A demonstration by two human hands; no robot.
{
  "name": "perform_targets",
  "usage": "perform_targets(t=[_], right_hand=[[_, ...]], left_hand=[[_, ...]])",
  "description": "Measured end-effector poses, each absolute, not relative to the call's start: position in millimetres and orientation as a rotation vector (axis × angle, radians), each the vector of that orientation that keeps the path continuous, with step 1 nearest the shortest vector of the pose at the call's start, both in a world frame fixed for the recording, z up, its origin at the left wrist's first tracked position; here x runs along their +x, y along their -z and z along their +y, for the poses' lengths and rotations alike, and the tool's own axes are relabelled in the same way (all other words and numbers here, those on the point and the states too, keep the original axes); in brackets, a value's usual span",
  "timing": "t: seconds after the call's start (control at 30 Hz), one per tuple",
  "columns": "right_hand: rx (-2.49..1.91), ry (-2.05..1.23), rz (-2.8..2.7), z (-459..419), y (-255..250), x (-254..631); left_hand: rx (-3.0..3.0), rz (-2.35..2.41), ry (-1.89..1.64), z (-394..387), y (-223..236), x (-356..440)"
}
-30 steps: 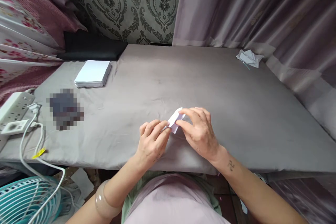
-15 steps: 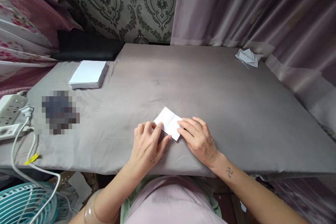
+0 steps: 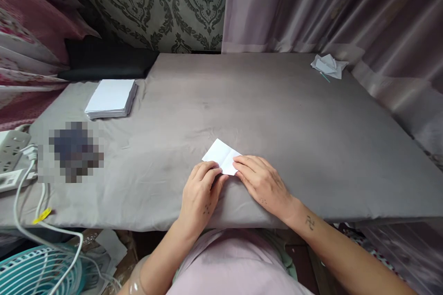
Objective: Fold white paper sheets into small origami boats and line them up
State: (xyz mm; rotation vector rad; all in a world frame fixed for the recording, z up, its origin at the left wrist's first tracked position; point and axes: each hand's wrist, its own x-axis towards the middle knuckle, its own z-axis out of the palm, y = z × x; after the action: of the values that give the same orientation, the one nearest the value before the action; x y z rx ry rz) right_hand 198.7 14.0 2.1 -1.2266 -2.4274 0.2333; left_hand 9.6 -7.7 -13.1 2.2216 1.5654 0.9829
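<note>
A small folded piece of white paper (image 3: 221, 153) lies near the front edge of the grey-covered table, with a crease across its middle. My left hand (image 3: 202, 189) is closed on its near left edge, thumb and fingers drawn together there. From the other side, my right hand (image 3: 261, 182) grips the near right corner, fingers on top and thumb below. The fingers of both hands hide the paper's near edge in part.
A stack of white paper (image 3: 110, 97) sits at the back left. Folded white papers (image 3: 328, 65) lie in the far right corner. Power strips (image 3: 15, 147) with white cables (image 3: 20, 212) are at the left edge. A teal basket-like grille (image 3: 38, 269) stands below.
My left fingers have slid right and closed in along the paper's near edge. My right thumb has come under the near corner. The view has shifted slightly.
</note>
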Motion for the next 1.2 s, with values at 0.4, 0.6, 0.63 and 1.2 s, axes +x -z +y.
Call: perform_targets(t=[0.4,0.6,0.63,1.2], right_hand=[[-1.424,-0.457,-2.018,18.8,4.8,183.0],[-1.508,-0.437,-1.925,19.5,5.3,175.9],[-1.523,-0.429,-1.92,19.8,5.6,174.8],[-1.623,-0.346,-1.972,21.5,6.2,168.8]], left_hand=[[1.965,1.724,-1.071,-9.2,16.8,19.5],[1.946,1.745,-1.057,-7.0,17.5,20.8],[1.945,1.747,-1.057,-6.4,17.6,21.1],[1.929,1.817,-1.041,0.7,18.7,22.9]])
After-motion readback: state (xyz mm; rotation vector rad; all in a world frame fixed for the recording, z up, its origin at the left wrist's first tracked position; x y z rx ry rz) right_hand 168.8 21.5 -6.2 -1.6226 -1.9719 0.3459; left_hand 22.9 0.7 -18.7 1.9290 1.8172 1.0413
